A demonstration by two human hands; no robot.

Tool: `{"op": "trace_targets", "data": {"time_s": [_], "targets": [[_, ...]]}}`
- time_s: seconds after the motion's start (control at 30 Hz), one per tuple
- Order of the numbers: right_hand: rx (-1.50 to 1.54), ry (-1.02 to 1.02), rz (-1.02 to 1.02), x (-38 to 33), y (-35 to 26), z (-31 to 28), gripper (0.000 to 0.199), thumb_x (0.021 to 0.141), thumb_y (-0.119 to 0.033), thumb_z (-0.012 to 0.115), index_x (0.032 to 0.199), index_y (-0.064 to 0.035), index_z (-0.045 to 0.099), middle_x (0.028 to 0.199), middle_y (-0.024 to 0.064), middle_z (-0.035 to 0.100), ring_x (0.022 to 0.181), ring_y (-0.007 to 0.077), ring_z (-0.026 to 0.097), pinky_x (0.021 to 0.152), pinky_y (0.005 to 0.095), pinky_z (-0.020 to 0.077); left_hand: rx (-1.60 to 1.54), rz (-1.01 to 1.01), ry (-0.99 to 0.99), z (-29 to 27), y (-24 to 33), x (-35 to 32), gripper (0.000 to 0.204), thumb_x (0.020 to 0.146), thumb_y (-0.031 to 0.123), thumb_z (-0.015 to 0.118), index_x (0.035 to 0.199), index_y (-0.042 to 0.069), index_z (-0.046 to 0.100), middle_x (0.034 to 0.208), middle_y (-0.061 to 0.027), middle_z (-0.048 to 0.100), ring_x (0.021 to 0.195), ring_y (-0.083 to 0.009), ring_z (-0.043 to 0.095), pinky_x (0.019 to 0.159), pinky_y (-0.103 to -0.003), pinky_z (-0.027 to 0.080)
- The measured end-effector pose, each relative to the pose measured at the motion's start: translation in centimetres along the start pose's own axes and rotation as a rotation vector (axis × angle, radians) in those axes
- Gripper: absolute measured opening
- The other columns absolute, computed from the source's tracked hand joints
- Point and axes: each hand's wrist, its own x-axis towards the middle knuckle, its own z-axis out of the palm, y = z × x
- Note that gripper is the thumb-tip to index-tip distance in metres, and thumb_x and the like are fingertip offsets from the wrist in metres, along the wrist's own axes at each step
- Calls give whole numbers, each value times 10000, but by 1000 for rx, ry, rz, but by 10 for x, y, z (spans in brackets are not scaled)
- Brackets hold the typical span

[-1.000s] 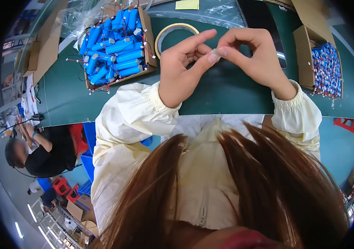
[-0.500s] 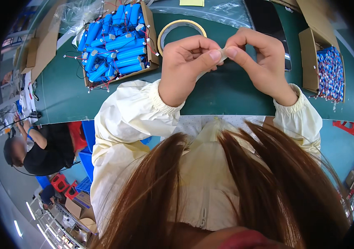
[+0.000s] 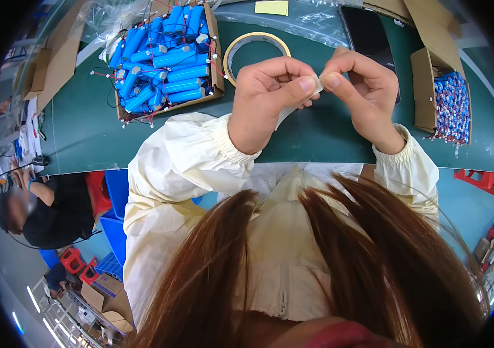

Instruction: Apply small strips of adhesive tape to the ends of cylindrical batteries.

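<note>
My left hand (image 3: 267, 98) pinches a pale, whitish strip (image 3: 318, 87) between thumb and forefinger; it looks like tape. More of the strip hangs below the fingers, partly hidden by the palm. Right beside it, my right hand (image 3: 363, 87) is closed in a pinch, thumb against forefinger, its tips at the strip's end. Whatever is between those tips is too small to make out. Behind my left hand a tape roll (image 3: 228, 58) lies flat on the green table (image 3: 310, 139).
To the left, a cardboard box (image 3: 219, 75) holds many blue cylindrical cells (image 3: 183, 75) with wires. At right, another carton (image 3: 424, 95) is packed with small blue-and-red wired parts (image 3: 452, 107). A black phone-like slab (image 3: 371, 35) and a yellow note (image 3: 272, 7) lie farther back. A person (image 3: 55, 211) sits at left.
Both hands have shifted slightly toward me. The right fingertips have drawn a little apart from the left ones, and the strip shows more at the left thumb.
</note>
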Motion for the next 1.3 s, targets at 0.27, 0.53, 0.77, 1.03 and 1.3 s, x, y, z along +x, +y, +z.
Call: {"op": "trace_targets", "data": {"time_s": [0.27,0.53,0.77,1.03,1.3], "targets": [[227,193,-7,5,2,-7,132,847,-74,496,747,11,487,690,43,441,645,136,378,603,245,307,-37,29,-2,-14,-4,5,113,820,125,568,862,21,559,755,-38,561,702,-104,525,645,-233,416],[96,378,-151,-7,-3,-26,140,846,-92,521,901,35,538,765,69,531,698,131,468,634,239,371,-28,65,-71,-4,-7,10,121,819,113,571,869,4,561,781,-55,573,701,-129,540,667,-250,441],[-190,557,-209,-54,-24,-44,261,781,45,548,1039,52,506,846,93,577,781,131,550,702,223,431,29,124,-110,-7,-9,4,192,798,92,588,965,2,560,898,-87,589,845,-188,574,775,-292,444],[-798,708,-45,-72,-52,-126,398,742,38,590,1124,24,476,925,90,598,813,127,555,728,232,443,80,173,-131,-3,-6,2,248,783,109,593,1013,27,552,970,-87,583,937,-204,552,857,-325,399],[-1207,399,76,-49,-29,-170,483,690,-55,640,1148,-83,487,910,75,627,841,203,580,760,296,451,82,169,-200,-2,-5,6,337,780,167,601,1072,16,526,1026,-94,560,955,-211,540,869,-329,388]]}}
